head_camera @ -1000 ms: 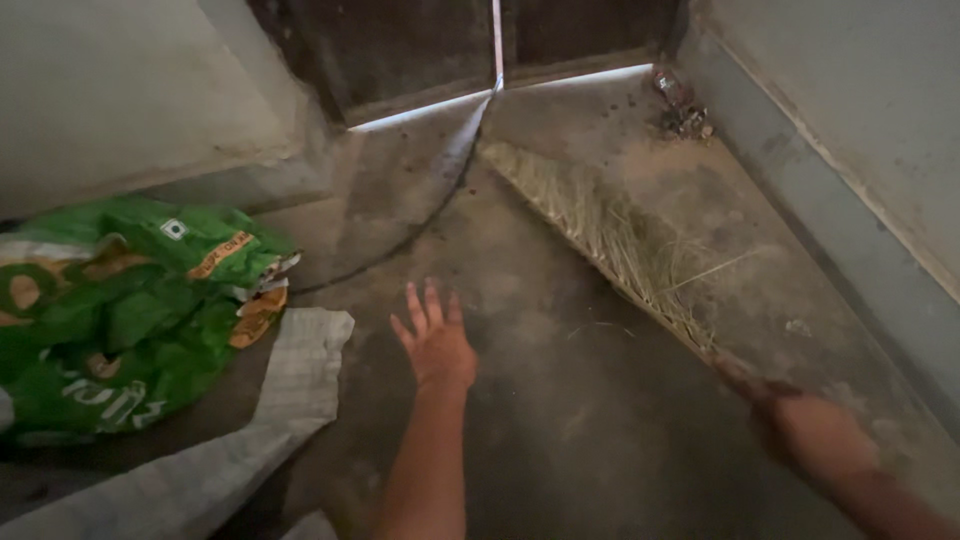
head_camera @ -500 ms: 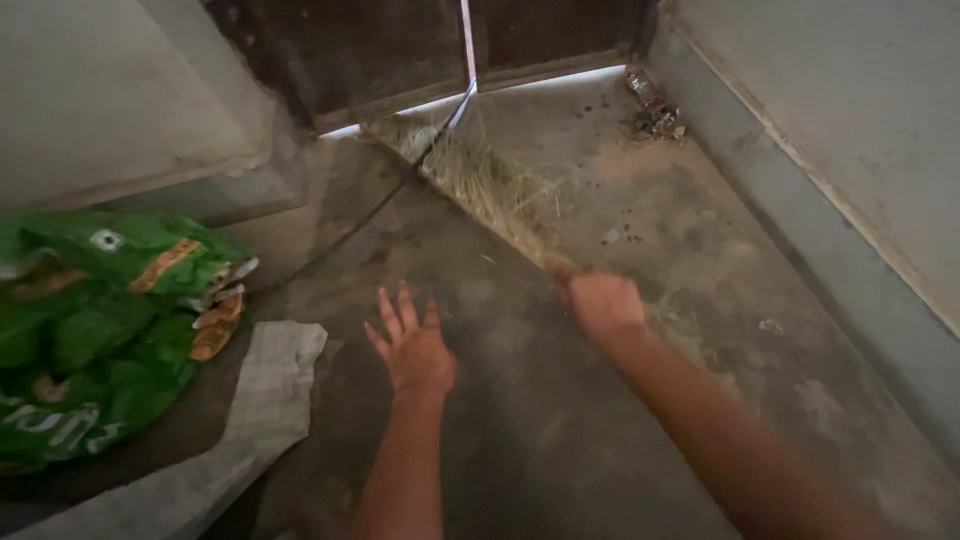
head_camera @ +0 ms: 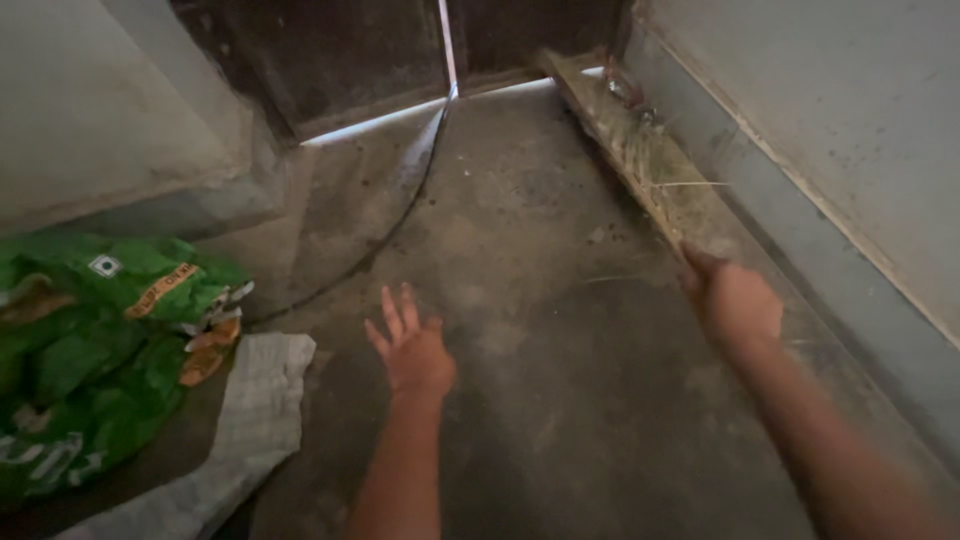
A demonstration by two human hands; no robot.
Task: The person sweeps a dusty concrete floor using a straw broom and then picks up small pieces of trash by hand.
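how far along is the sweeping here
Mid-job, it seems. The middle of the concrete floor looks mostly swept. In hand: the right hand grips the grass broom along the right wall. Left: litter in the far corner; the left hand is free.

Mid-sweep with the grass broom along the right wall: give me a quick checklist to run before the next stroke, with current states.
1. Right hand closed on the grass broom: ok.
2. Broom bristles reach the debris in the far right corner: ok, they lie over it.
3. Left hand out of the broom's path: ok, open and empty above bare floor.
4. Green sack and grey woven bag away from the broom: ok, both far left.
5. Black cable across the floor out of the sweep line: not ok.
6. Debris fully gathered: cannot tell.
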